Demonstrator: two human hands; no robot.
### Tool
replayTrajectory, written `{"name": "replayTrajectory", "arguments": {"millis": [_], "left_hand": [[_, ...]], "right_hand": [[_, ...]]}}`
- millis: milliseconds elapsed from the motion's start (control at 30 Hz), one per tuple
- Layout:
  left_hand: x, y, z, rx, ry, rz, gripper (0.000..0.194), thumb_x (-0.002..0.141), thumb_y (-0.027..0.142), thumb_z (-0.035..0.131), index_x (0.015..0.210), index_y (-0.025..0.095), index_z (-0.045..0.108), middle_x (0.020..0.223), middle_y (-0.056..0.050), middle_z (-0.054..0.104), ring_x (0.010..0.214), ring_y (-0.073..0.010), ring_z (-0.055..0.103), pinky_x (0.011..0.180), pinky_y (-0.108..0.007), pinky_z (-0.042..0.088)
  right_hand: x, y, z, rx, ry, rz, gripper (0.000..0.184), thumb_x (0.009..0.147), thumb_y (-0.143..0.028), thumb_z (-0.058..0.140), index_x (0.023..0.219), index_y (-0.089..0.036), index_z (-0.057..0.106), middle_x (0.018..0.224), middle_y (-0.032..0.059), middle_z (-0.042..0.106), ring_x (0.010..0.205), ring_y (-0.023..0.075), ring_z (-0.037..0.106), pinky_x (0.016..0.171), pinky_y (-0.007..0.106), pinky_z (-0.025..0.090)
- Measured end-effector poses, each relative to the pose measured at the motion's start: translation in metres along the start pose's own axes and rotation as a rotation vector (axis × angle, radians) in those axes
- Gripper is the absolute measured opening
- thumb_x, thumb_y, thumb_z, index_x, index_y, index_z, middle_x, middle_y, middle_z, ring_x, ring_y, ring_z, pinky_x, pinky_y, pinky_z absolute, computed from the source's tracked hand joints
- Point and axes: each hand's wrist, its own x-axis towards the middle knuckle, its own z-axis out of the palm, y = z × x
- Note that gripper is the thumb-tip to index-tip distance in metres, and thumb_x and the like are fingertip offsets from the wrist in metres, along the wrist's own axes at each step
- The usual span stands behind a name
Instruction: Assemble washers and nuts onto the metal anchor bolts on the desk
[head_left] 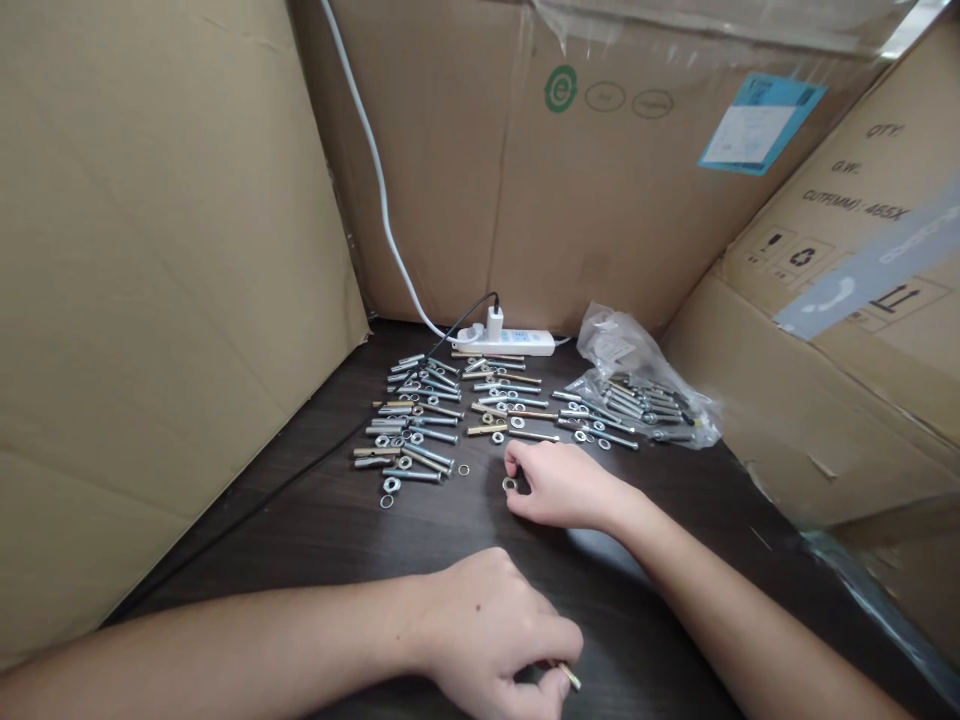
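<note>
My left hand (495,630) rests low on the dark table (315,540), fingers curled around a small brass-coloured bolt or sleeve (570,677) that pokes out near my fingertips. My right hand (559,485) lies farther out, fingers bent, pinching a small metal washer (510,485) against the table. Just beyond it lie rows of silver bolts, sleeves and washers (427,420) laid out on the table.
A clear plastic bag (637,385) with more bolts lies at the right. A white power strip (510,342) with a plug and white cable sits at the back. Cardboard boxes (150,300) wall in the table on the left, back and right.
</note>
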Motion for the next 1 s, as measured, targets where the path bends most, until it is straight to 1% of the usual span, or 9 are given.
{"name": "replayTrajectory", "arguments": {"millis": [133,233,367,567,733,900,1000], "left_hand": [[0.0007,0.0003,-0.001,0.003,0.0,-0.008,0.012,0.071,0.027,0.055,0.066,0.02,0.047,0.056,0.006,0.059,0.047,-0.01,0.051,0.042,-0.022,0.032],[0.0011,0.0006,-0.0018,0.014,-0.008,-0.014,0.013,0.071,0.027,0.056,0.065,0.02,0.047,0.055,0.006,0.059,0.047,-0.0103,0.052,0.042,-0.023,0.031],[0.0013,0.0013,-0.0021,0.023,-0.017,-0.02,0.012,0.071,0.028,0.057,0.066,0.02,0.048,0.056,0.006,0.06,0.047,-0.0106,0.053,0.042,-0.023,0.032],[0.001,0.0017,-0.0015,0.013,-0.011,-0.016,0.01,0.071,0.027,0.055,0.067,0.02,0.049,0.057,0.005,0.061,0.048,-0.0107,0.054,0.044,-0.022,0.034],[0.0003,-0.0002,0.0005,-0.002,-0.015,-0.01,0.009,0.072,0.027,0.053,0.067,0.02,0.049,0.057,0.005,0.061,0.048,-0.0107,0.053,0.046,-0.022,0.036],[-0.0001,0.0008,0.0006,0.009,-0.01,-0.014,0.01,0.072,0.027,0.053,0.067,0.02,0.048,0.057,0.005,0.061,0.048,-0.0106,0.052,0.045,-0.022,0.034],[0.0002,0.0022,-0.0014,0.009,-0.013,-0.019,0.011,0.071,0.027,0.054,0.066,0.02,0.048,0.057,0.005,0.061,0.047,-0.0108,0.051,0.044,-0.022,0.032]], "right_hand": [[0.0025,-0.0011,0.0061,-0.011,0.033,0.008,0.019,0.076,-0.033,0.053,0.091,-0.021,0.055,0.08,0.003,0.068,0.069,0.019,0.06,0.056,0.026,0.028],[0.004,-0.0035,0.0084,-0.026,0.033,0.038,0.019,0.075,-0.031,0.053,0.091,-0.021,0.055,0.081,0.0038,0.068,0.069,0.0199,0.061,0.056,0.027,0.028],[0.0033,-0.0067,0.006,-0.03,0.008,0.072,0.021,0.075,-0.031,0.053,0.093,-0.021,0.057,0.084,0.0047,0.069,0.072,0.0211,0.062,0.057,0.027,0.031],[0.0018,-0.007,0.0009,-0.018,-0.002,0.075,0.02,0.075,-0.031,0.053,0.091,-0.02,0.06,0.084,0.005,0.069,0.072,0.0204,0.063,0.057,0.027,0.032],[0.0045,-0.0024,0.002,0.028,-0.033,0.072,0.015,0.073,-0.03,0.053,0.083,-0.022,0.06,0.082,0.0025,0.069,0.07,0.0185,0.061,0.056,0.025,0.032],[0.0034,0.0001,0.0015,-0.001,0.027,0.072,0.018,0.073,-0.034,0.053,0.085,-0.022,0.059,0.081,0.0037,0.069,0.07,0.0202,0.061,0.055,0.026,0.031],[0.0024,-0.0017,0.0003,-0.025,0.035,0.091,0.019,0.073,-0.035,0.052,0.085,-0.022,0.059,0.082,0.0047,0.069,0.071,0.0214,0.061,0.057,0.027,0.032]]}}
